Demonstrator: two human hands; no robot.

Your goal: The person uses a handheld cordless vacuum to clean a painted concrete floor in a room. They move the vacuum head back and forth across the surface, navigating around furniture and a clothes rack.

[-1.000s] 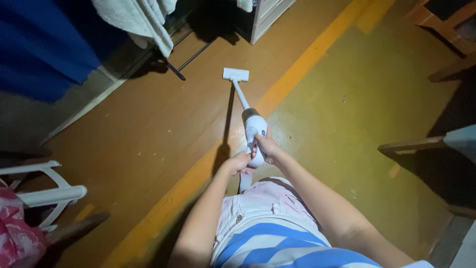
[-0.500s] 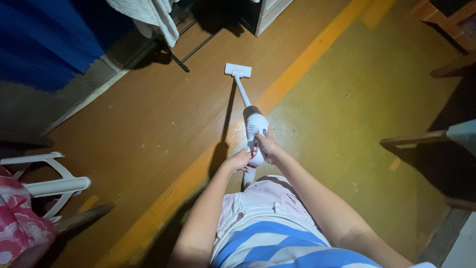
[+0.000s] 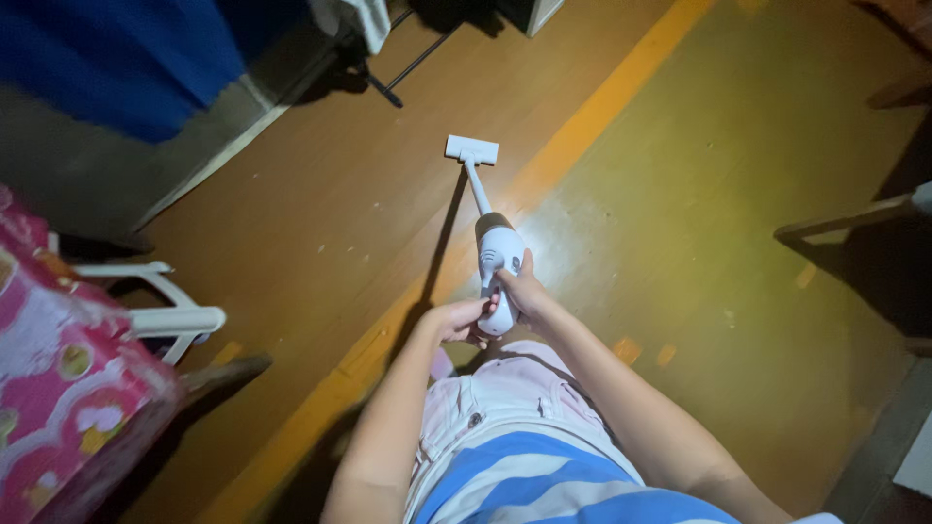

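Observation:
I hold a white stick vacuum cleaner [image 3: 496, 254] in front of my waist. My right hand [image 3: 522, 291] wraps its handle from the right. Just behind it, my left hand [image 3: 460, 320] grips the rear end of the same handle. The thin tube runs forward and down to the flat white floor head [image 3: 472, 149], which rests on the brown painted floor [image 3: 320, 204] close to an orange stripe [image 3: 573, 136].
A white plastic chair [image 3: 160, 309] with pink patterned cloth [image 3: 58, 388] stands at the left. Blue fabric [image 3: 126, 58] hangs at the top left beside a black rack leg [image 3: 388, 97]. Dark wooden furniture [image 3: 854, 223] lies at the right over the olive floor [image 3: 718, 194].
My view has shifted back and to the left, so the pink cloth and chair fill more of the left side. Both hands keep their grip on the vacuum cleaner.

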